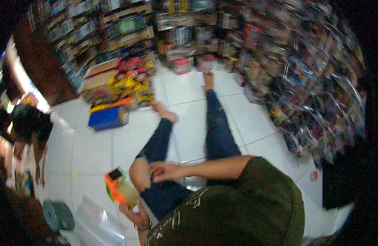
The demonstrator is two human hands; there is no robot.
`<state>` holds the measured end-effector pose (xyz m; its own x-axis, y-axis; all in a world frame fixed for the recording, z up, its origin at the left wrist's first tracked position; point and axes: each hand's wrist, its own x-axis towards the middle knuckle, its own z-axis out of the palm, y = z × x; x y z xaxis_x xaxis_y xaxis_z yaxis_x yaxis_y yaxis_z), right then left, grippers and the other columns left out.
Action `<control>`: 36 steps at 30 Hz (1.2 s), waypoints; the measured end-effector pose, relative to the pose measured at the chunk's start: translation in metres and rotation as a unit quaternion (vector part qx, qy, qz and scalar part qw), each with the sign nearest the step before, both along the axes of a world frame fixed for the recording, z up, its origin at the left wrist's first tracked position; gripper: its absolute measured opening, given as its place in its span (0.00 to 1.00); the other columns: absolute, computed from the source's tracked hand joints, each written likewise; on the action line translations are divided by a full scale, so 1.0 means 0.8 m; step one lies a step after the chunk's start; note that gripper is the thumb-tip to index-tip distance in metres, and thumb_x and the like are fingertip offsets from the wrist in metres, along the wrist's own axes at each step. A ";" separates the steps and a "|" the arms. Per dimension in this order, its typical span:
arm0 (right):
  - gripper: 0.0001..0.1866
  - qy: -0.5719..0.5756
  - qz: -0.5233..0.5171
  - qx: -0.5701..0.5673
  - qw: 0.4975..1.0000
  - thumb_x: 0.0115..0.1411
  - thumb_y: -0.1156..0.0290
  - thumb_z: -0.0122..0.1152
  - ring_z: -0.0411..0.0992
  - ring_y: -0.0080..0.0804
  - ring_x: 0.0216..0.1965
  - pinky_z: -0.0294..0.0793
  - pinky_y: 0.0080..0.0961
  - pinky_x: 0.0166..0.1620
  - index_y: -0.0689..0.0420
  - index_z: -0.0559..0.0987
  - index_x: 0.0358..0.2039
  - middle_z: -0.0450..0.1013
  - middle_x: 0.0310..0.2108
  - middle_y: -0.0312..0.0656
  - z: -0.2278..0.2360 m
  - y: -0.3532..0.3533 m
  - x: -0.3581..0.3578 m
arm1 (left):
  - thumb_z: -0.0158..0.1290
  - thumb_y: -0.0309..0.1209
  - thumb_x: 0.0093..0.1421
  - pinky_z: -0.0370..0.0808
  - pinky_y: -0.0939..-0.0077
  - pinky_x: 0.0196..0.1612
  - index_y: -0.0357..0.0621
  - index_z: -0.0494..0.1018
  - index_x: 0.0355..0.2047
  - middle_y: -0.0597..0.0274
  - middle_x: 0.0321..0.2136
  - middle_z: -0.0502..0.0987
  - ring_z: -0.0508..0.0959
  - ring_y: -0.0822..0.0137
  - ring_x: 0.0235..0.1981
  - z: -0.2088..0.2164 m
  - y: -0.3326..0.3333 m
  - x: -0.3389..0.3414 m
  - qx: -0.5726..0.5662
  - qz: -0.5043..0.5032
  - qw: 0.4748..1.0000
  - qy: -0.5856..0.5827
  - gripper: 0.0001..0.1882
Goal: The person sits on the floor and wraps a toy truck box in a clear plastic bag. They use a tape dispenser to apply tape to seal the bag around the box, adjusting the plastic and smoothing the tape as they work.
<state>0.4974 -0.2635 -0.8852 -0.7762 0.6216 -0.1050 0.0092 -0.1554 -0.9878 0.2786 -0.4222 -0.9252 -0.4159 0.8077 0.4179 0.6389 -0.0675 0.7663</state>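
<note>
My left hand is closed around the lower end of an orange, green and black object, held off to the left of my bent knee. A pale yellowish part lies along its side. Blur hides its exact kind. My right hand is over my left leg, beside the bare knee, with its fingers curled together. Whatever those fingers hold, if anything, cannot be made out. Below the orange object, a clear plastic sheet or bag lies on the floor.
White floor tiles surround my outstretched legs. Ahead on the left stand a blue box and a pile of yellow and red goods. Crowded shelves line the back; packed goods fill the right. A grey-green roll-like thing is at lower left.
</note>
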 end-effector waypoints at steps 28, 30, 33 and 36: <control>0.29 -0.731 -0.436 0.140 0.506 0.50 0.46 0.57 0.69 0.45 0.45 0.56 0.46 0.56 0.61 0.73 0.41 0.72 0.40 0.49 -0.133 -0.363 0.479 | 0.57 0.45 0.47 0.53 0.50 0.60 0.33 0.57 0.58 0.36 0.56 0.58 0.56 0.40 0.58 0.002 0.394 0.276 -0.135 -0.443 0.779 0.423 0.42; 0.34 -0.718 -0.444 0.021 0.535 0.47 0.50 0.64 0.65 0.45 0.51 0.58 0.38 0.57 0.59 0.70 0.49 0.68 0.46 0.50 -0.064 -0.329 0.511 | 0.53 0.49 0.51 0.54 0.51 0.60 0.32 0.57 0.58 0.35 0.57 0.58 0.57 0.39 0.58 -0.017 0.387 0.234 -0.224 -0.395 0.777 0.436 0.41; 0.34 -0.580 -0.644 0.375 0.328 0.42 0.65 0.71 0.68 0.46 0.47 0.62 0.37 0.54 0.58 0.69 0.50 0.71 0.43 0.49 0.105 -0.287 0.613 | 0.47 0.52 0.56 0.54 0.51 0.60 0.31 0.56 0.58 0.34 0.56 0.58 0.57 0.37 0.58 -0.058 0.345 0.212 -0.293 -0.428 0.851 0.083 0.40; 0.21 -0.101 -0.805 0.444 0.380 0.62 0.61 0.52 0.70 0.36 0.47 0.69 0.30 0.50 0.64 0.68 0.49 0.72 0.43 0.47 0.291 -0.270 0.723 | 0.49 0.53 0.56 0.60 0.57 0.58 0.35 0.58 0.57 0.42 0.52 0.65 0.63 0.46 0.55 -0.081 0.303 0.228 -0.206 -0.390 0.892 0.103 0.39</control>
<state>1.0755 -0.4797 -0.6521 0.6528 0.1343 0.7455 0.6986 0.2738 -0.6610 0.4612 -0.1801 -0.9900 0.3903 0.9204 0.0214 0.6508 -0.2923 0.7007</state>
